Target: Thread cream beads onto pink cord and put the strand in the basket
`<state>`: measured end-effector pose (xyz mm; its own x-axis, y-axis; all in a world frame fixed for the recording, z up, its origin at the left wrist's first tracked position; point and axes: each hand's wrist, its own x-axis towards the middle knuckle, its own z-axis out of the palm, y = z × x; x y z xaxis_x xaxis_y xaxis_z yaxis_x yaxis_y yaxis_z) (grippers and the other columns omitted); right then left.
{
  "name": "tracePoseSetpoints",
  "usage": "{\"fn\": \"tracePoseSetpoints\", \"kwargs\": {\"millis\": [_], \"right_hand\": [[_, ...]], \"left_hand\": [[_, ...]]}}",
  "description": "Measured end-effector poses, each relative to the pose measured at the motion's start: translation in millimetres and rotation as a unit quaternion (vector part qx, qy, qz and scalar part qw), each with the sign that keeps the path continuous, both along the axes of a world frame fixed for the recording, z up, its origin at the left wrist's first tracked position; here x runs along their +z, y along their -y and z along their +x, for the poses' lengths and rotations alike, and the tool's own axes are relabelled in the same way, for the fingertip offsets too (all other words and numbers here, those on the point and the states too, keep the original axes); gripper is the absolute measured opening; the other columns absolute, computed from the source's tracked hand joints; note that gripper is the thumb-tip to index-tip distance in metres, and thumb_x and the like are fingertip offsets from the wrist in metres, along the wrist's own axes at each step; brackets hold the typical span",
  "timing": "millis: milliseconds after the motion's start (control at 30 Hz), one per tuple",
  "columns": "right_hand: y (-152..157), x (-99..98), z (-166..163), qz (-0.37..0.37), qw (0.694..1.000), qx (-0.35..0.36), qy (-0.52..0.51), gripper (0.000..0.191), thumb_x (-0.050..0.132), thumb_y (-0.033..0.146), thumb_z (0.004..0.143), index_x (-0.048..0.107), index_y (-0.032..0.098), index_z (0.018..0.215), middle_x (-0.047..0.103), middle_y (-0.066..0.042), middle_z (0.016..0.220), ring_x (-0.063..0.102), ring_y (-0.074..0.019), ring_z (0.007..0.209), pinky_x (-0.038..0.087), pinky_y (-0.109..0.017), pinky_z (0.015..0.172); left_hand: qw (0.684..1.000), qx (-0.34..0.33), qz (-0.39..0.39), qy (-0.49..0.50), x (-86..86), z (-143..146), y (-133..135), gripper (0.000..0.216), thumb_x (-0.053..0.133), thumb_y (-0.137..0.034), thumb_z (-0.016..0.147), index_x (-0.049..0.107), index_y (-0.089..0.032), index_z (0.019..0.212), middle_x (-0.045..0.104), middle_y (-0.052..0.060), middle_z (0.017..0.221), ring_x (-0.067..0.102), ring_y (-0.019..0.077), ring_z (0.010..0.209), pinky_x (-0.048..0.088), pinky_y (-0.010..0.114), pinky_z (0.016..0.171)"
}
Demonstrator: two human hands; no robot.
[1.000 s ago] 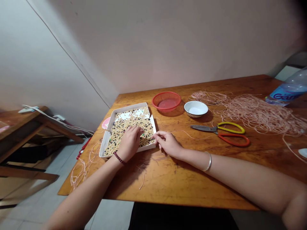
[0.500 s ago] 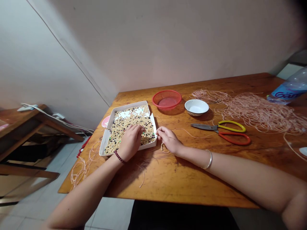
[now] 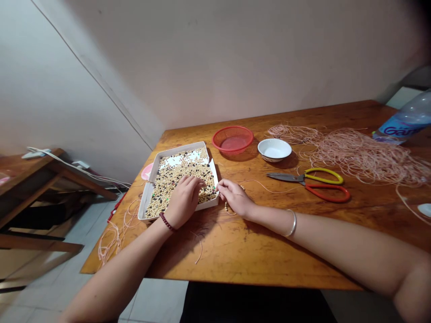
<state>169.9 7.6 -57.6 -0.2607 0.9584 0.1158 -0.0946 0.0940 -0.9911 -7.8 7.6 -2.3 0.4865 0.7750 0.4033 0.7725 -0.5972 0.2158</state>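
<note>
R hand [image 3: 234, 196]: thumb & fingers pinched together by tray's R wall, nr front corner, apparently on cord [image 3: 259, 182]; exact grip too small to see. L hand [image 3: 184, 194]: fingers bent over beads [image 3: 168, 181], little gap showing; can't tell if any bead's held, tips hidden. Short bead string [image 3: 226, 207] shows just below R hand.

Beads lie loose in tray [image 3: 145, 202] on table [image 3: 242, 262]. Prob. v. light, hard, smooth, apt to roll/slip: best taken singly btwn thumb & fingertip, by the sides, hole free. Cord looks thin, limp: grip close to end or it'll bend. Tray's prob. flimsy card; hold by walls. Scissors [image 3: 301, 179] well apart, R.
</note>
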Motion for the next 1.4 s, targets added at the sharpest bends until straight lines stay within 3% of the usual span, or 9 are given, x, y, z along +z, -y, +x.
{"fn": "tracePoseSetpoints", "kwargs": {"millis": [300,600,1400], "right_hand": [[0.1,0.7,0.0,0.005,1.0,-0.003,-0.002,0.023,0.045,0.039,0.086,0.049,0.02,0.075,0.044,0.004,0.06,0.041,-0.0108,0.056,0.032,-0.023,0.053],[0.8,1.6,0.1,0.001,1.0,-0.012,-0.016,0.023,0.047,0.039,0.085,0.052,0.019,0.075,0.043,0.004,0.061,0.041,-0.011,0.056,0.032,-0.022,0.051],[2.4,7.5,0.8,-0.002,0.999,0.009,-0.033,0.024,0.047,0.039,0.084,0.05,0.019,0.071,0.042,0.004,0.059,0.039,-0.0108,0.055,0.031,-0.023,0.052]], "left_hand": [[1.0,0.004,-0.012,0.016,-1.3,-0.3,-0.6,0.023,0.034,-0.02,0.097,0.055,-0.018,0.088,0.063,0.006,0.09,0.051,0.0195,0.086,0.043,0.034,0.08],[0.988,0.021,-0.108,0.107,-2.5,-0.5,-4.9,0.026,0.036,-0.03,0.097,0.055,-0.018,0.084,0.063,0.006,0.086,0.056,0.0184,0.082,0.045,0.032,0.076],[0.99,0.007,-0.115,0.084,-3.8,-0.6,-3.3,0.023,0.041,-0.03,0.096,0.06,-0.018,0.089,0.064,0.003,0.084,0.057,0.0158,0.078,0.044,0.028,0.072]]}}
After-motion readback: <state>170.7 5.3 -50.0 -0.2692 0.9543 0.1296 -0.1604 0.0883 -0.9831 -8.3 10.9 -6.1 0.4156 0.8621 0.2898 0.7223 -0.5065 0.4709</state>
